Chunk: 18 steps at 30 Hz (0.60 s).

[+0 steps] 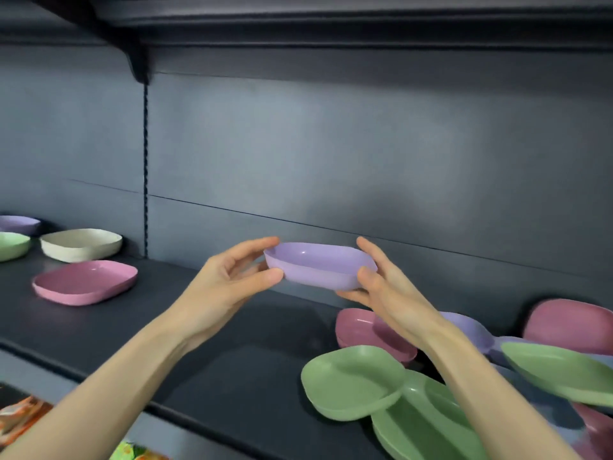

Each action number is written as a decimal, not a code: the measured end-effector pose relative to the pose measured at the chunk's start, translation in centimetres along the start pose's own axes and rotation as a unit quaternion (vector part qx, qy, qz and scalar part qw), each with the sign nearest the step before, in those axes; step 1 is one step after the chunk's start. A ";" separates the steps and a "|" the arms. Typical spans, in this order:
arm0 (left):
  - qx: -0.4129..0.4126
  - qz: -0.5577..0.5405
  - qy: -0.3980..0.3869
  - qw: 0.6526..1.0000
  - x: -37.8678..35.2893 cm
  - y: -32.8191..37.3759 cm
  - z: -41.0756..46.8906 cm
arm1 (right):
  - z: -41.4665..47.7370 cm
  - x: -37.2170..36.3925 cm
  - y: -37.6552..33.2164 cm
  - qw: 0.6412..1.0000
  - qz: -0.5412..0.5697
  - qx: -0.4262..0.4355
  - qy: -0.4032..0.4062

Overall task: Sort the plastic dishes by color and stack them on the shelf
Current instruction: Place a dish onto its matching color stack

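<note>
Lilac plastic, shallow and square with rounded corners: this dish [320,265] is in the air above the dark shelf board [199,327], roughly at its middle, held level between both hands. The left hand [232,280] pinches its left rim between thumb and fingers. The right hand [381,287] cups the other end, thumb on the wall and fingers underneath. The dish is empty.

Sorting looks begun but far from finished. At the left end of the shelf stand four colour spots, set apart from one another: a pink flat square plastic plate [84,282], a cream plastic bowl [81,244], a green plastic bowl [13,245] at the picture's edge, and behind it a purple plastic dish [20,224]. Whether any of these is more than one dish deep is hard to tell. The purple one is probably where the held dish belongs.

At the right lies a mixed heap, overlapping and tilted: a green rounded plate [351,381] resting on another green plate [424,423], a pink dish [361,327] behind them, a purple dish [471,330] partly behind the right wrist, an upturned pink dish [570,322] and a tilted green plate [560,373]. Nothing lies in any dish that shows its inside.
</note>
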<state>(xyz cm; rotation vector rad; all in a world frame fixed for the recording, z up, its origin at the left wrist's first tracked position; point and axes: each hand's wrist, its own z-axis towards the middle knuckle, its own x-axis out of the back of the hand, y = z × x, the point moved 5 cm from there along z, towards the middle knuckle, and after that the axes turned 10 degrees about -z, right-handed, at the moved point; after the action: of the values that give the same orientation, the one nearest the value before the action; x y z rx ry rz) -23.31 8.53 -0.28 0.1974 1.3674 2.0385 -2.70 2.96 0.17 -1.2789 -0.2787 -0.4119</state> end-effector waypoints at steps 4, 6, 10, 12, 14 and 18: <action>0.015 0.000 0.038 0.999 5.9 1.4 -2.3 | 2.3 -6.0 -1.8 1.000 0.007 0.016 -0.012; 0.010 0.008 0.064 0.998 9.3 2.4 -3.6 | 3.5 -9.8 -3.0 0.999 0.020 0.019 -0.025; -0.016 0.018 0.127 0.992 16.9 5.2 -5.8 | 5.8 -18.2 -6.4 0.997 0.064 0.028 -0.032; -0.039 0.009 0.148 0.988 20.9 6.7 -6.8 | 7.2 -22.3 -8.3 0.997 0.068 0.032 -0.030; -0.058 0.005 0.161 0.985 24.4 8.0 -7.9 | 8.6 -26.1 -9.7 0.997 0.063 0.038 -0.031; -0.053 -0.032 0.164 0.984 30.6 9.6 -9.2 | 11.6 -32.3 -11.5 0.997 0.051 0.039 -0.038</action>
<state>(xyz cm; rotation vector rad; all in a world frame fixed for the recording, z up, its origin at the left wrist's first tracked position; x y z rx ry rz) -55.28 17.59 -3.07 -0.2380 1.4303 2.1499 -36.46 16.08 -0.50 -1.2272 -0.2891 -0.2631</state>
